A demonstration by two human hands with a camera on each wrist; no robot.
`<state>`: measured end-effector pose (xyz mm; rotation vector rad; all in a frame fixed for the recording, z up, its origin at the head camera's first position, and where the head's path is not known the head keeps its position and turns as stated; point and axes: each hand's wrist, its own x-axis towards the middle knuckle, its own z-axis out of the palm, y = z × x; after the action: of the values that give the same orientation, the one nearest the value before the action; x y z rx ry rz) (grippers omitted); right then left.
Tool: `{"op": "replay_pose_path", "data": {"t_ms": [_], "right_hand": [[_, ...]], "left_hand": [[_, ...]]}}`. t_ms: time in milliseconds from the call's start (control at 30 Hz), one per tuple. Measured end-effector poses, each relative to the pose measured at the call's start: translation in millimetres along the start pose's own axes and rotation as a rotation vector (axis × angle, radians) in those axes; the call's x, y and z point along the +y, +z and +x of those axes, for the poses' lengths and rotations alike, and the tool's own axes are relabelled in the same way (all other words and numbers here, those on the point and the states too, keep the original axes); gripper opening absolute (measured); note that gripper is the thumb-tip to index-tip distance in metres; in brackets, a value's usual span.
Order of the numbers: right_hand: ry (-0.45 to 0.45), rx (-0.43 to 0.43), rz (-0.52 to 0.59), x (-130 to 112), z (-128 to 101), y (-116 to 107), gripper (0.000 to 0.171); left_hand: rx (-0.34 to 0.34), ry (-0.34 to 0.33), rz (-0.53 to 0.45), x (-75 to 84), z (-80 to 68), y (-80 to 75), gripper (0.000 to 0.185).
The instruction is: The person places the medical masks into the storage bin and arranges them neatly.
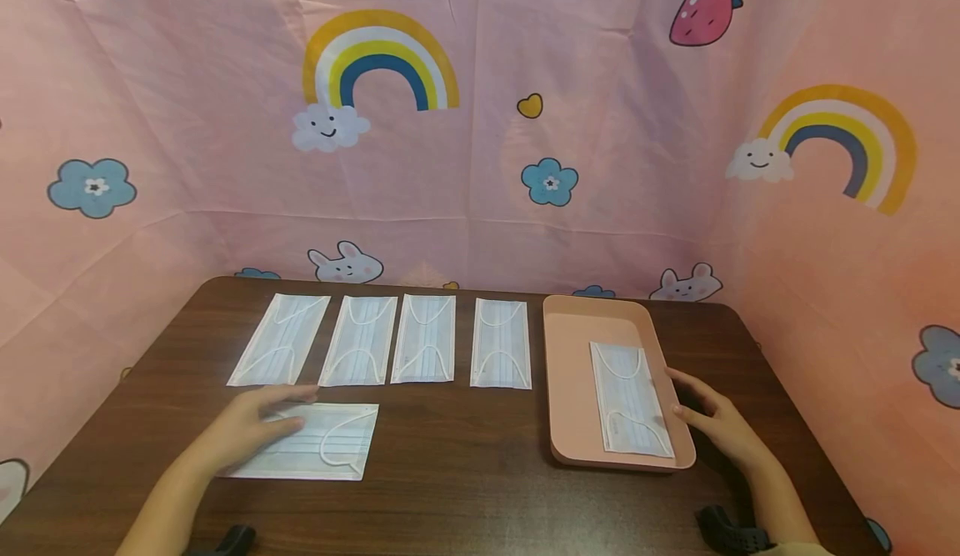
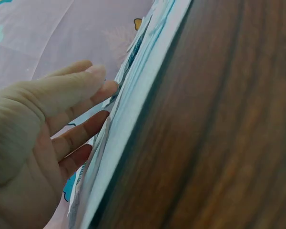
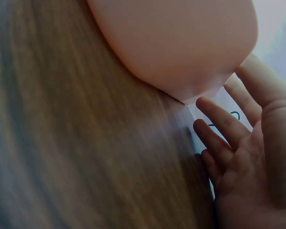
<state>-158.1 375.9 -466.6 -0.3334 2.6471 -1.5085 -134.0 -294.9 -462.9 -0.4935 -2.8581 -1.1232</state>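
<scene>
A pale blue-and-white face mask (image 1: 337,443) lies sideways on the table at the front left. Over its left end my left hand (image 1: 255,427) hovers close, thumb and fingers loosely spread. That hand (image 2: 52,124) holds nothing in the left wrist view, its fingertips right by the layered edge of the mask (image 2: 138,95). At the right, a shallow pink tray (image 1: 573,406) has one face mask (image 1: 632,402) lying inside it. My right hand (image 1: 716,423) rests at the tray's right side, fingertips right at the rim, fingers relaxed and partly extended.
Several more face masks, among them the leftmost mask (image 1: 281,339) and the rightmost mask (image 1: 501,343), lie in a row along the back of the brown table (image 1: 465,489). A pink patterned cloth (image 1: 480,164) hangs behind and at both sides.
</scene>
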Motion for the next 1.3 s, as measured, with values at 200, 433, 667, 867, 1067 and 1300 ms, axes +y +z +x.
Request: {"op": "replay_pose_path", "data": {"t_ms": [200, 433, 667, 867, 1067, 1300], "right_hand": [[-0.017, 0.007, -0.007, -2.2, -1.4, 0.8, 0.054], [-0.035, -0.002, 0.015, -4.6, -0.9, 0.8, 0.054], [-0.029, 0.001, 0.002, -0.7, 0.6, 0.2, 0.054], [-0.006, -0.003, -0.001, 0.2, 0.3, -0.8, 0.055], [0.010, -0.006, 0.005, 0.0, 0.5, -1.0, 0.056], [0.007, -0.002, 0.015, 0.5, 0.7, 0.0, 0.056]], "left_hand": [[0.019, -0.014, 0.018, -6.5, -0.2, 1.9, 0.031], [0.035, -0.011, -0.018, -12.6, -0.9, 3.6, 0.025], [0.059, 0.044, 0.024, -16.3, -0.9, 5.4, 0.020], [0.052, 0.068, 0.027, -17.0, 0.2, 5.9, 0.022], [0.049, 0.099, 0.030, -15.1, 3.1, 4.9, 0.022], [0.039, 0.133, 0.030, -14.5, 5.3, 3.1, 0.020]]}}
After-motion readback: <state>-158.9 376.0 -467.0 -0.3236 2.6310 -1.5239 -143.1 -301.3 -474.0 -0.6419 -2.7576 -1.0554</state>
